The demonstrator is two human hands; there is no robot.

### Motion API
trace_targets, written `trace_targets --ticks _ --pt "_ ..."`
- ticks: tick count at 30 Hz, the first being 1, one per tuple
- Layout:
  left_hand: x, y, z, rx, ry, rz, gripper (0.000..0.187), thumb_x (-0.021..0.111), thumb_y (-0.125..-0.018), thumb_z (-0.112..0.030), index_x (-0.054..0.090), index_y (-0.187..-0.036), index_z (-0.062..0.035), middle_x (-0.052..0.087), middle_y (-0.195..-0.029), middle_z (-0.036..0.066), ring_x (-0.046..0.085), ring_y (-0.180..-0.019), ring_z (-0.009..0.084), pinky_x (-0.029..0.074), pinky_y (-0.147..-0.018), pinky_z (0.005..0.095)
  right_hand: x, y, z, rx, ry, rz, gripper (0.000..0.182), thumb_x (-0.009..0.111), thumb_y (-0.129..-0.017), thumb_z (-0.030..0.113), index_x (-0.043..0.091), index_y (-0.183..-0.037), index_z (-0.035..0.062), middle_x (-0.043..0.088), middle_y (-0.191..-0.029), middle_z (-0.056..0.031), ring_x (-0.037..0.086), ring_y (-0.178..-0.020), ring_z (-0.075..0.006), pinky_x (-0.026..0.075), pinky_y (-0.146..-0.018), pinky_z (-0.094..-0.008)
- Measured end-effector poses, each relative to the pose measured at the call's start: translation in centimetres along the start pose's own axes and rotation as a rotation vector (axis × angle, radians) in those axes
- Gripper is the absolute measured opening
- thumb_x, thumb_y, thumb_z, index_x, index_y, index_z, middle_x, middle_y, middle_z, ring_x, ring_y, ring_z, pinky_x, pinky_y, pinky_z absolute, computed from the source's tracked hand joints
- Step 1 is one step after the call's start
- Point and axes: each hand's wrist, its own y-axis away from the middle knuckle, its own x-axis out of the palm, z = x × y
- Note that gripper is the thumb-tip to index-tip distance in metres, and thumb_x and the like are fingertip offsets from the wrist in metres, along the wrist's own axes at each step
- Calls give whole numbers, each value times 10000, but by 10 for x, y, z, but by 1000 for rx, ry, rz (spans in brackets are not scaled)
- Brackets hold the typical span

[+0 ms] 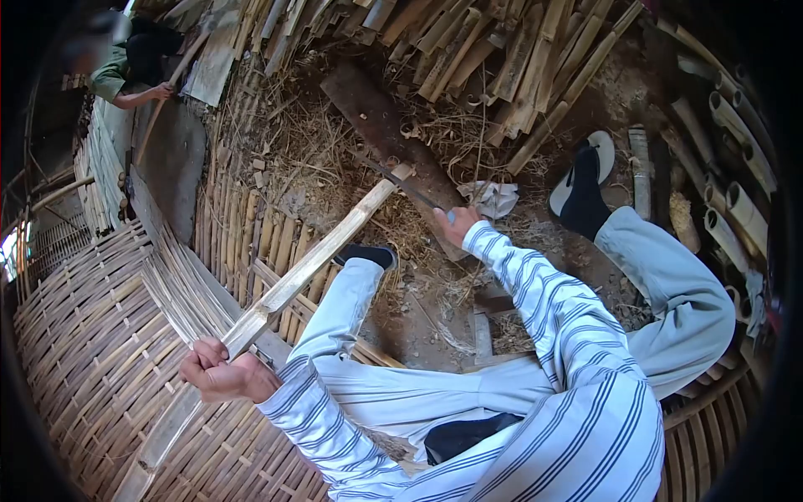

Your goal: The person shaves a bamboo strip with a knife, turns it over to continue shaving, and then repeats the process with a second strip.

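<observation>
My left hand (226, 372) is wrapped round a long split bamboo pole (326, 247), which slants from the lower left up to the middle of the view. In my right hand (460, 224) is the handle of a long knife (422, 197). Its dark blade crosses the bamboo just below the far end. That end overlaps a dark wooden plank (376, 113) lying on the ground, with shavings and chips around it.
Split bamboo pieces (535, 58) are heaped at the top, and bamboo tubes (736, 209) lie at right. A woven bamboo panel (92, 360) fills the lower left. Another person's hand (161, 90) grips a stick at upper left. Crumpled white material (493, 199) lies beyond my right hand.
</observation>
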Motion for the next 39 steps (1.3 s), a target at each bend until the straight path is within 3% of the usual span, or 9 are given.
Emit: trace_targets --ticks 7,8,15,20,27,31,33,35,39 --pt "0 -1 1 -13 9 -28 271 455 -783 -60 292 -577 -124 228 -464 -6 223 -431 95 145 -460 252 32 -25 -26 23 -12 -13 733 311 -883 615 632 -1003 -34 574 -1088 -301 489 -1113 -431 372 -991 -451" --pt "-1 -4 3 -27 39 -14 268 454 -783 -57 294 -579 -125 225 -466 -6 222 -431 94 146 -459 252 -8 5 -8 101 -11 149 765 285 -870 655 546 -1216 25 462 -1292 -256 450 -1208 -367 298 -1062 -438" --pt "-20 -16 16 -62 114 85 262 461 -835 -102 296 -634 -133 199 -480 -25 185 -439 80 149 -454 246 -26 10 -21 64 39 93 727 309 -883 612 583 -1154 -6 535 -1184 -279 471 -1171 -384 351 -1028 -420" --pt "-19 -11 14 -53 82 54 265 463 -842 -111 303 -631 -133 184 -485 -23 190 -448 84 141 -460 252 -14 30 -16 -218 -102 -266 607 421 -889 531 614 -818 -40 593 -670 -285 610 -712 -447 484 -713 -507" --pt "-24 -18 17 -108 162 77 292 480 -830 -108 286 -613 -129 176 -486 -22 195 -450 90 145 -463 256 -9 19 14 -344 -178 -330 520 469 -908 460 536 -674 0 514 -530 -229 546 -508 -400 430 -518 -450" --pt "-16 -9 9 -58 77 62 283 466 -825 -105 281 -612 -129 181 -482 -21 192 -447 89 155 -455 251 57 -52 -58 -148 104 -367 653 368 -895 572 656 -861 -13 623 -794 -285 607 -840 -425 478 -781 -462" --pt "-10 -10 7 -64 143 55 285 455 -832 -105 277 -612 -131 184 -480 -20 190 -446 88 160 -451 247 49 -58 -54 87 72 -168 775 339 -854 656 611 -1092 -30 535 -1162 -311 497 -1103 -444 381 -980 -465" --pt "-25 -17 10 -79 162 83 289 443 -835 -90 268 -610 -137 188 -480 -20 186 -437 85 156 -440 244 12 -37 -31 134 -26 8 792 328 -857 658 564 -1166 -32 493 -1208 -329 467 -1133 -457 344 -1010 -476" --pt "-3 -8 7 -20 156 65 280 446 -819 -62 275 -609 -136 183 -488 -25 195 -428 82 140 -442 245 1 -14 -20 -71 -73 -217 734 356 -872 616 638 -988 -51 607 -975 -300 555 -1003 -433 423 -921 -453"
